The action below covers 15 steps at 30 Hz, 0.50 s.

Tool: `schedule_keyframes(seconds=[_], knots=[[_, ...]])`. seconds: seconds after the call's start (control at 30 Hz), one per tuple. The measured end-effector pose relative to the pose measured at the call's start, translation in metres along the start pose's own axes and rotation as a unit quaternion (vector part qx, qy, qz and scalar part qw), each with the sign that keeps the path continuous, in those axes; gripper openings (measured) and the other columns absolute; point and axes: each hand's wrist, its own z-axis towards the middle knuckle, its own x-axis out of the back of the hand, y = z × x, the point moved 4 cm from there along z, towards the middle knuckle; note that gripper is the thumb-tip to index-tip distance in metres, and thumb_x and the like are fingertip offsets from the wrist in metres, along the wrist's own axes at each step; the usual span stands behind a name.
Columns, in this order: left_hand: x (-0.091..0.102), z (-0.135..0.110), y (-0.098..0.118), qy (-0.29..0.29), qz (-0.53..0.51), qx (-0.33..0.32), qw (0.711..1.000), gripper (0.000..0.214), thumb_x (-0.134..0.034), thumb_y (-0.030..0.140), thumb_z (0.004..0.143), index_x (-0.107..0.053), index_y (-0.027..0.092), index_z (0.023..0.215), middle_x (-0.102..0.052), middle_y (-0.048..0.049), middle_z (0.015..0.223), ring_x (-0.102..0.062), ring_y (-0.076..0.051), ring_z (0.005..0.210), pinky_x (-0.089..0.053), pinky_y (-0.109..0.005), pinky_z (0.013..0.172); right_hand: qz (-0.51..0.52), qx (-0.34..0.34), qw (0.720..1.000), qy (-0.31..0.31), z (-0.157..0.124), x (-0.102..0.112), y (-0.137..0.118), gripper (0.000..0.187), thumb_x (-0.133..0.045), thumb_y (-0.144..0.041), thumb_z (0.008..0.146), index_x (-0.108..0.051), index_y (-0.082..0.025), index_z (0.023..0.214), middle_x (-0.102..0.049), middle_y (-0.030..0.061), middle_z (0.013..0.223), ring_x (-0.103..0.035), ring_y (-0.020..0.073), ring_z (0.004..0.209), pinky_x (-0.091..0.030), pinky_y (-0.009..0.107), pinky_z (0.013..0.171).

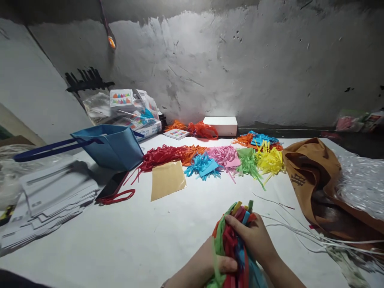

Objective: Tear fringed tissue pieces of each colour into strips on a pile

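A bundle of coloured paper tassels [230, 240] in green, red, blue, orange and yellow is gathered between my hands at the lower middle. My left hand [210, 256] is wrapped round its lower left side, thumb across the front. Higher up, my right hand [255, 236] grips the bundle near its top end, with the thumb pressed on the strips. Some fingers are hidden behind the bundle, and its lower part runs out of the frame. Beyond my hands lie piles of tassels by colour: red [163, 156], blue [204, 165], pink [223, 155], green [248, 161] and yellow [270, 159].
At the left stand a blue fabric bag [112, 148] and a stack of white sheets [54, 192]. A tan paper piece [168, 180] lies mid-table. White cords [297, 230] and a brown fabric bag [312, 172] with clear plastic occupy the right. A white box [222, 126] stands by the wall.
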Motion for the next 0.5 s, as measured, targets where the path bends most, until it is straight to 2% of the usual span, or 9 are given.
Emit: schedule_keyframes(seconds=[0.1, 0.13, 0.2, 0.27, 0.37, 0.43, 0.5], knots=[[0.021, -0.011, 0.032, -0.089, 0.079, 0.038, 0.992, 0.101, -0.079, 0.074, 0.065, -0.053, 0.019, 0.146, -0.054, -0.0207, 0.148, -0.047, -0.047, 0.136, -0.038, -0.058, 0.111, 0.01, 0.019, 0.998, -0.051, -0.007, 0.0, -0.006, 0.044, -0.062, -0.054, 0.088, -0.044, -0.021, 0.065, -0.04, -0.0051, 0.061, -0.04, 0.0113, 0.06, -0.038, 0.023, 0.055], [0.032, -0.013, 0.043, -0.083, 0.123, 0.034, 0.988, 0.097, -0.076, 0.074, 0.068, -0.054, 0.021, 0.146, -0.048, -0.0186, 0.154, -0.039, -0.046, 0.142, -0.03, -0.059, 0.116, 0.006, 0.032, 0.996, -0.079, -0.01, -0.002, -0.01, 0.044, -0.063, -0.051, 0.088, -0.043, -0.021, 0.063, -0.04, -0.0055, 0.06, -0.038, 0.0107, 0.059, -0.036, 0.023, 0.054], [0.047, -0.014, 0.064, -0.038, 0.173, -0.025, 0.984, 0.087, -0.071, 0.071, 0.077, -0.05, 0.027, 0.149, -0.042, -0.0149, 0.159, -0.028, -0.041, 0.15, -0.015, -0.057, 0.122, -0.008, 0.075, 0.987, -0.141, -0.015, -0.008, -0.021, 0.044, -0.064, -0.044, 0.088, -0.041, -0.02, 0.061, -0.038, -0.0063, 0.059, -0.035, 0.0095, 0.059, -0.032, 0.022, 0.055], [0.044, -0.011, 0.072, -0.01, 0.148, -0.085, 0.985, 0.09, -0.074, 0.067, 0.077, -0.043, 0.03, 0.153, -0.043, -0.0146, 0.159, -0.027, -0.037, 0.151, -0.013, -0.054, 0.124, -0.007, 0.116, 0.98, -0.162, -0.018, -0.013, -0.031, 0.041, -0.062, -0.041, 0.091, -0.043, -0.02, 0.061, -0.041, -0.0065, 0.059, -0.037, 0.009, 0.059, -0.033, 0.022, 0.056], [0.016, 0.0, 0.052, -0.002, 0.031, -0.088, 0.996, 0.112, -0.093, 0.055, 0.059, -0.037, 0.032, 0.154, -0.055, -0.0166, 0.147, -0.048, -0.04, 0.137, -0.035, -0.055, 0.114, 0.012, 0.153, 0.986, -0.068, -0.019, -0.012, -0.039, 0.035, -0.06, -0.044, 0.093, -0.057, -0.02, 0.067, -0.055, -0.0039, 0.061, -0.051, 0.0112, 0.059, -0.044, 0.022, 0.061], [0.0, 0.006, 0.033, 0.048, -0.045, -0.09, 0.994, 0.114, -0.098, 0.045, 0.056, -0.04, 0.029, 0.153, -0.063, -0.0161, 0.136, -0.06, -0.04, 0.125, -0.042, -0.053, 0.108, -0.005, 0.168, 0.986, -0.004, -0.018, -0.011, -0.04, 0.035, -0.059, -0.045, 0.094, -0.062, -0.021, 0.068, -0.061, -0.0014, 0.063, -0.058, 0.0135, 0.06, -0.049, 0.024, 0.063], [-0.01, 0.007, 0.016, 0.104, -0.099, -0.101, 0.984, 0.112, -0.099, 0.04, 0.056, -0.042, 0.028, 0.151, -0.067, -0.0145, 0.128, -0.063, -0.039, 0.121, -0.043, -0.051, 0.108, -0.033, 0.177, 0.983, 0.018, -0.017, -0.011, -0.039, 0.039, -0.056, -0.047, 0.095, -0.062, -0.022, 0.065, -0.059, -0.0008, 0.06, -0.056, 0.014, 0.056, -0.049, 0.025, 0.059]])
